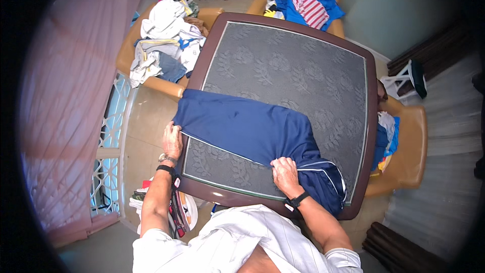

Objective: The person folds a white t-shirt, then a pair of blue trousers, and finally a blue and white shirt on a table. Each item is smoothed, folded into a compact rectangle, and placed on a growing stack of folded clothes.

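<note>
Navy blue fabric trousers (242, 121) with white piping lie across the near half of a table (265, 60) that has a dark grey floral top and a maroon rim. At the table's left edge, my left hand (173, 140) pinches the garment's lower corner where the piping ends. My right hand (285, 176) grips the piped edge farther along, near the middle. Left of that hand the cloth lies fairly flat; to its right it is bunched and folded over, reaching the near right corner.
Tan chairs hold heaped clothes: a mostly white pile (166, 41) at left, blue and red-striped cloth (312, 9) at the back, more garments (386, 140) at right. Stacked clothing (183, 212) sits low beside my left arm. A pink curtain (75, 102) hangs at left.
</note>
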Motion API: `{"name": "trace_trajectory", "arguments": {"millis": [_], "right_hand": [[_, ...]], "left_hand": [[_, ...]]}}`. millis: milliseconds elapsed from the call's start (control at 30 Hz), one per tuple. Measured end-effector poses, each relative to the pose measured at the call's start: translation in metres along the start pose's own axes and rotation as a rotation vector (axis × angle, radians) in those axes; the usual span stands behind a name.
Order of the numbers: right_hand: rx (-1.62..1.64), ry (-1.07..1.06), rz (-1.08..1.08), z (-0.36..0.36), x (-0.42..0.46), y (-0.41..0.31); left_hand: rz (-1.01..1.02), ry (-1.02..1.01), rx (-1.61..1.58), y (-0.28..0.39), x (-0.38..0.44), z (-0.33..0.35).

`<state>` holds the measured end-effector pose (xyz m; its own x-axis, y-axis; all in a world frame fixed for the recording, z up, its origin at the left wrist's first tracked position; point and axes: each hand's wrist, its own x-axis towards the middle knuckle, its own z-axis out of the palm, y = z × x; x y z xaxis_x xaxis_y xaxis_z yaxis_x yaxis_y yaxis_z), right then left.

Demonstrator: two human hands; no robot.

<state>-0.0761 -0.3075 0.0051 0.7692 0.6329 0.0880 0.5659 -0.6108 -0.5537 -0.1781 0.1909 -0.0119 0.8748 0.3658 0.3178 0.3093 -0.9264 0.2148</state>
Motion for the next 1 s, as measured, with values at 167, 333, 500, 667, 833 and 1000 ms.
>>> {"name": "trace_trajectory", "arguments": {"millis": [167,333,500,667,833,1000], "right_hand": [[0.057,0.126,-0.034,-0.035,-0.012,-0.017],[-0.132,0.435,0.301,-0.094,-0.072,0.027],[-0.141,0.523,0.944,-0.127,-0.198,0.096],[0.089,0.375,1.104,-0.118,-0.271,0.127],[0.113,0.427,0.824,-0.136,-0.231,0.133],[0.190,0.399,0.856,-0.128,-0.202,0.168]], "left_hand": [[-0.016,0.084,0.039,0.049,-0.027,-0.001],[0.342,-0.087,-0.281,0.187,-0.037,-0.007],[0.660,-0.325,-0.531,0.312,-0.043,0.011],[0.684,-0.354,-0.496,0.370,-0.046,0.041],[0.683,-0.397,-0.417,0.383,-0.042,0.064],[0.618,-0.453,-0.460,0.385,-0.035,0.073]]}}
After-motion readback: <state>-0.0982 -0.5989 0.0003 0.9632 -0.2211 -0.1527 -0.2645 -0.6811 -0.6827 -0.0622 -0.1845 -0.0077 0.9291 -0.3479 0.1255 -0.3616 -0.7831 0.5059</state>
